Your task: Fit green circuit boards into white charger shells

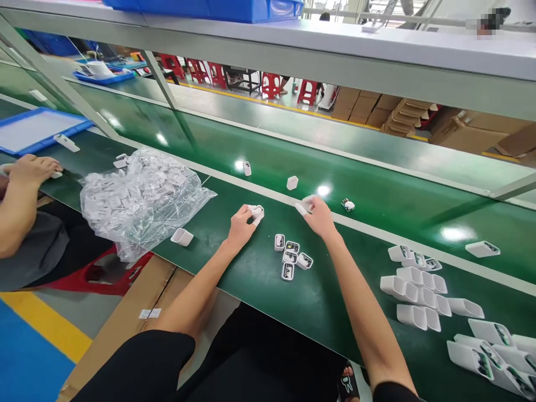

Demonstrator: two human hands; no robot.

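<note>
My left hand (242, 230) is closed around a small white plastic housing (257, 215), held just above the green work surface. To its right, my right hand (320, 219) reaches over the pale strip along the bench, its thumb and finger apart. White covers show on its fingertips, and I see nothing held between them. A white housing (292, 182) stands just beyond that hand. Between my forearms sits a small group of white housings (290, 257), open ends up, with dark parts inside. A small circuit board with a white part (347, 205) lies right of my right hand.
A clear plastic bag of white parts (142, 195) lies at left, with a single housing (182, 237) beside it. Many housings (419, 290) lie at right. Another person's hand (36, 167) works at far left. A shelf (335, 50) crosses above the bench.
</note>
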